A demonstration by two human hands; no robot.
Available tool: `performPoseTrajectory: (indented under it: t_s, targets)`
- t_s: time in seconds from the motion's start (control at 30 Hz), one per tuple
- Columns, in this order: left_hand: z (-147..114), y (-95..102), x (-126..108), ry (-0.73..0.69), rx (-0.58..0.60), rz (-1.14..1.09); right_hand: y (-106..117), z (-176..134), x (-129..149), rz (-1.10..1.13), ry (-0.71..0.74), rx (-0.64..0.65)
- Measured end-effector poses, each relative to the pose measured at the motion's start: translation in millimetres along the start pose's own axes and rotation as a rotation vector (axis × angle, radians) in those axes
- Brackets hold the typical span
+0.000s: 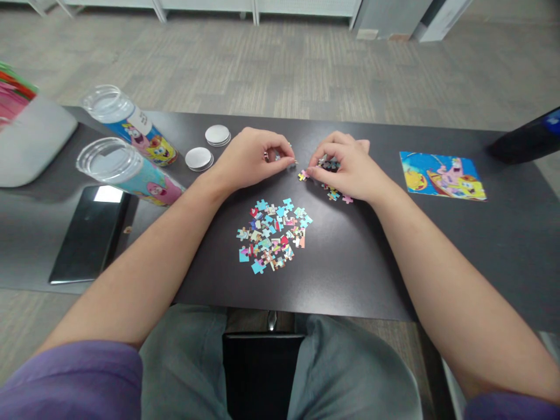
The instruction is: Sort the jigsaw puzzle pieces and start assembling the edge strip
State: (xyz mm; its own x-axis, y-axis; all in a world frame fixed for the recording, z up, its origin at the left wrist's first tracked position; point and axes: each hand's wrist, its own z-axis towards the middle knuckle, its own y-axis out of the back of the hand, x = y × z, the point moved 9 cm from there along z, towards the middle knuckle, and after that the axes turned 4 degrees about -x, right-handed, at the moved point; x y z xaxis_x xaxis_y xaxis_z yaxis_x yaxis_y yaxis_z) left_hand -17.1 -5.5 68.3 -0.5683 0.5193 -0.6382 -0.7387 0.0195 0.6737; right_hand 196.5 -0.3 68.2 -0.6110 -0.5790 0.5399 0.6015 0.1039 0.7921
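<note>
My left hand (pixel 261 156) is closed in a pinch above the far middle of the table, a small jigsaw piece (pixel 296 164) just showing at its fingertips. Bits of other pieces show beneath its curled fingers, mostly hidden. To its right, my right hand (pixel 343 166) pinches a pink and yellow jigsaw piece (pixel 303 175) between thumb and forefinger. Under and around that hand lies a small heap of jigsaw pieces (pixel 333 195), partly covered by the fingers. Nearer to me is a loose pile of blue, red and cream jigsaw pieces (pixel 272 236), which neither hand touches.
Two clear-topped cartoon tubes (pixel 151 137) stand at the left, with stacked white discs (pixel 199 158) beside them. A black phone-like slab (pixel 90 233) lies near my left forearm. On the right are a cartoon picture card (pixel 443 175) and a dark cylinder (pixel 525 137).
</note>
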Motion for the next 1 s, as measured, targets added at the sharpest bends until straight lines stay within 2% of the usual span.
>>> performPoseTrajectory:
  t_s: [0.1,0.23,0.37,0.43,0.53,0.7,1.0]
  targets:
    - [0.4,-3.4,-5.0,-0.059,0.042,0.05,2.0,1.2,-6.1,-0.036,-0.036,-0.048]
    - [2.7,-1.1,-0.9,-0.008,-0.008,0.045,0.7,2.3,-8.9,-0.015,0.013,-0.081]
    - [2.0,5.6,13.3,0.077,-0.107,0.046,-3.7,-0.6,-2.0,0.002,0.086,-0.049]
    - [-0.1,5.5,19.9,0.092,-0.119,0.101,-8.9,-2.7,3.0,-0.005,0.122,0.001]
    - [-3.9,-0.9,29.3,0.116,-0.064,0.22,-15.5,-4.7,6.7,0.003,0.159,0.066]
    - [-6.8,-4.4,34.9,0.134,-0.022,0.274,-9.4,-2.9,1.0,0.012,0.168,0.049]
    - [-14.4,-24.8,0.4,0.002,0.151,0.264,7.6,0.1,-14.9,0.037,0.1,-0.123]
